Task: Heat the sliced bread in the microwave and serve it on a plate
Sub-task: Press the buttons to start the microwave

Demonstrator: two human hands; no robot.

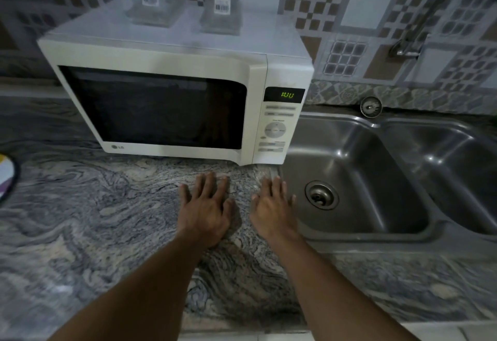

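Hidden: microwave (pixel 172 98) interior obscured behind dark door; plate (pixel 6 176) cut off at 9 o'clock.
Display (pixel 287 95): green digits blurred.
Grip: left hand (pixel 205 213) and right hand (pixel 273 206) released, laid flat on bench (pixel 94 219).

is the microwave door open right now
No, the microwave door sits shut flush with its front, and both the left hand and right hand rest flat and empty on the counter.

A home kitchen: microwave (pixel 172 106) on marbled countertop (pixel 94 219), steel double sink (pixel 376 179), tiled wall (pixel 349 17).
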